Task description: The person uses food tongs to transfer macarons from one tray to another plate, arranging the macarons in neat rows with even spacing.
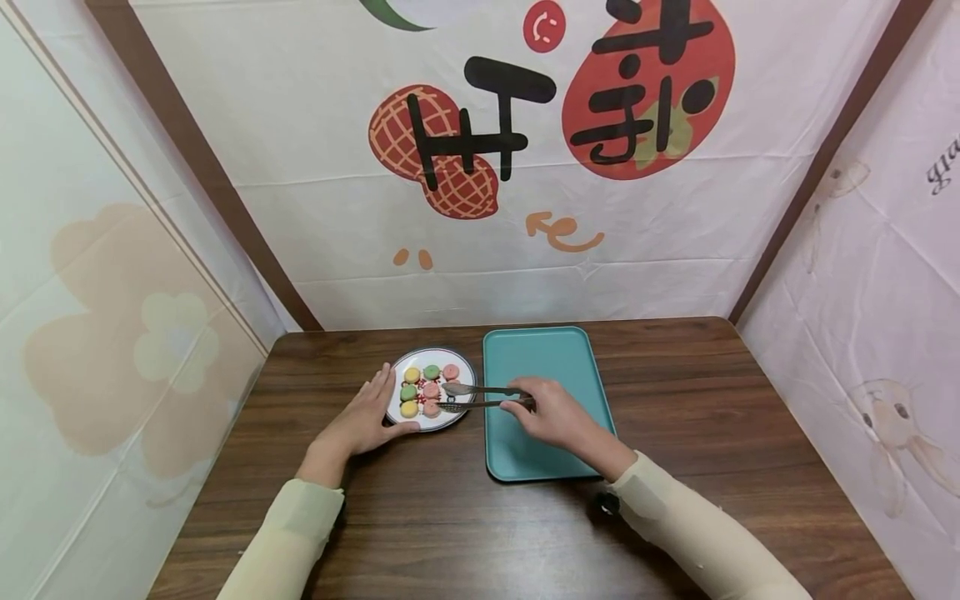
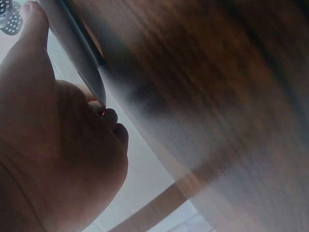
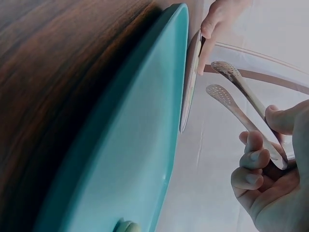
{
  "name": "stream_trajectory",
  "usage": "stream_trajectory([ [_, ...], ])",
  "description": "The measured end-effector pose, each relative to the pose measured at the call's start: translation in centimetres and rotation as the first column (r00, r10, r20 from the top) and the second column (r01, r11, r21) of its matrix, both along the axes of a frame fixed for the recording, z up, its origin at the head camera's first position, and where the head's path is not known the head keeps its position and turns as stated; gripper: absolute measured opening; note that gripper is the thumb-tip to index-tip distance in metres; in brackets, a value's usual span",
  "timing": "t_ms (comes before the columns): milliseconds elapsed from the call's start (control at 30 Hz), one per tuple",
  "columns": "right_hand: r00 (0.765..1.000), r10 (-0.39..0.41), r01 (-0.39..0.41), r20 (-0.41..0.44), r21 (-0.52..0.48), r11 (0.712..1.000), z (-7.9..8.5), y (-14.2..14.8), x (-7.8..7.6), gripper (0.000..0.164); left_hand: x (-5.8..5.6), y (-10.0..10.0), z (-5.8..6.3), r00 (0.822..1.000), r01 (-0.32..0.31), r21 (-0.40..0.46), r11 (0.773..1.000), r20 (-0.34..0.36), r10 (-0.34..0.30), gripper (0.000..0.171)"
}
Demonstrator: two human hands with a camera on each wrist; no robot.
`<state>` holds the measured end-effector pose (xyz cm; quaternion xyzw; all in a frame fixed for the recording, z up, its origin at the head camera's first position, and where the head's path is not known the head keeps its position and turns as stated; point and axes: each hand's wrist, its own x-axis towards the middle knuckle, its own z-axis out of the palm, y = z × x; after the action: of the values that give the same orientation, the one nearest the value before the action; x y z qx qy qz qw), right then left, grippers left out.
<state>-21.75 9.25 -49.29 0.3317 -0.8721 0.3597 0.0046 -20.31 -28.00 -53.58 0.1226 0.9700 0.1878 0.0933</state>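
A round white plate (image 1: 442,424) holds several macarons: yellow (image 1: 412,376), green (image 1: 431,372) and pink (image 1: 451,372). My left hand (image 1: 365,417) rests against the plate's left rim, thumb and fingers spread along it. In the left wrist view the thumb (image 2: 34,29) lies at the rim's upper side. With my right hand (image 1: 551,411) I grip metal tongs (image 1: 487,405) whose perforated tips reach over the right part of the plate. The tips stand apart in the right wrist view, with nothing seen between them. They partly cover the macarons on that side.
A teal tray (image 1: 551,354) lies right of the plate, under my right hand. A pale green piece (image 3: 128,227) shows on it at the bottom of the right wrist view. The wooden table (image 1: 450,533) meets printed cloth walls at the back and sides.
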Motion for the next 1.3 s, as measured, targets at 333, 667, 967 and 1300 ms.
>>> stream_trajectory([
  [333, 0.999, -0.048, 0.048, -0.002, 0.004, 0.999, 0.1, 1.7, 0.6, 0.039, -0.2, -0.1, -0.2, 1.000, 0.001, -0.003, 1.000, -0.005, -0.001, 0.122],
  [667, 0.999, -0.037, 0.037, -0.006, -0.032, 0.999, 0.1, 3.3, 0.9, 0.041, -0.2, -0.3, -0.3, 1.000, -0.005, -0.009, 1.000, 0.001, 0.005, 0.121],
  [967, 0.996, -0.076, 0.075, -0.040, -0.046, 0.996, 0.4, 5.0, 1.3, 0.035, -0.2, -0.2, -0.3, 1.000, -0.007, -0.007, 1.000, 0.002, 0.007, 0.122],
  [1300, 0.993, -0.103, 0.100, -0.054, -0.063, 0.993, 0.1, 6.6, 1.6, 0.034, -0.2, -0.2, -0.3, 1.000, -0.006, -0.015, 1.000, -0.003, 0.006, 0.123],
])
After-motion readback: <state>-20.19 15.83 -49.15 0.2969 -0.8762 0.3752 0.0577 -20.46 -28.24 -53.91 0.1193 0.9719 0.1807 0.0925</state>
